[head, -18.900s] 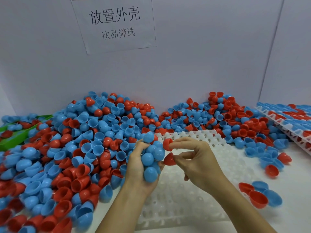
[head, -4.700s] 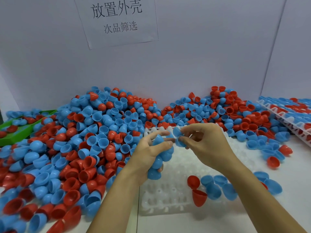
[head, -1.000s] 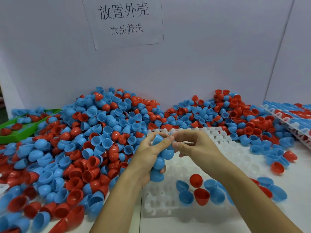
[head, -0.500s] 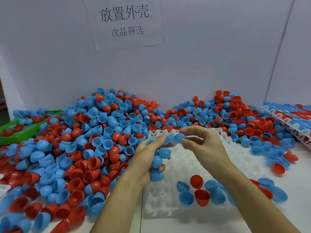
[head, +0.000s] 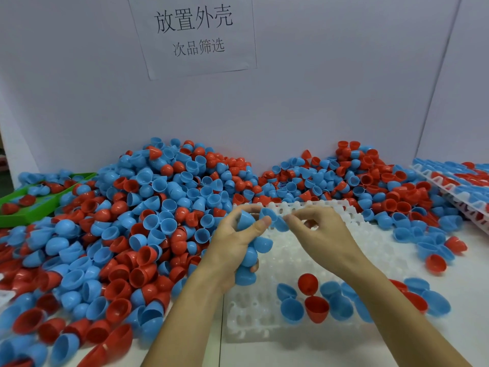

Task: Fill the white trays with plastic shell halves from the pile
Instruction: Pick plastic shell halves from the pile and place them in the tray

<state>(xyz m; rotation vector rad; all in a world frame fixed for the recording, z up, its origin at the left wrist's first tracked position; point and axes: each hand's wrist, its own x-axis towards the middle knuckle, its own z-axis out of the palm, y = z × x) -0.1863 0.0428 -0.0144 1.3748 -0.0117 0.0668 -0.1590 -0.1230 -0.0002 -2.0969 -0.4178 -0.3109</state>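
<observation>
A big pile of blue and red plastic shell halves [head: 158,207] covers the table's left and back. In front of me lies a white tray [head: 370,242] with a few blue and red halves [head: 316,308] on its near part. My left hand [head: 230,247] grips a bunch of blue halves [head: 248,256] above the tray's left edge. Just to its right, my right hand [head: 320,234] pinches one blue half [head: 281,225] with thumb and fingertips, right at the left thumb tip.
Filled white trays [head: 460,186] are stacked at the far right. A green tray [head: 34,213] with some halves sits at the far left. Loose halves [head: 434,260] lie right of the tray. A paper sign [head: 195,35] hangs on the grey wall behind.
My right hand has drawn one blue half out of the bunch in my left hand and holds it slightly lower. The left hand stays in place over the tray.
</observation>
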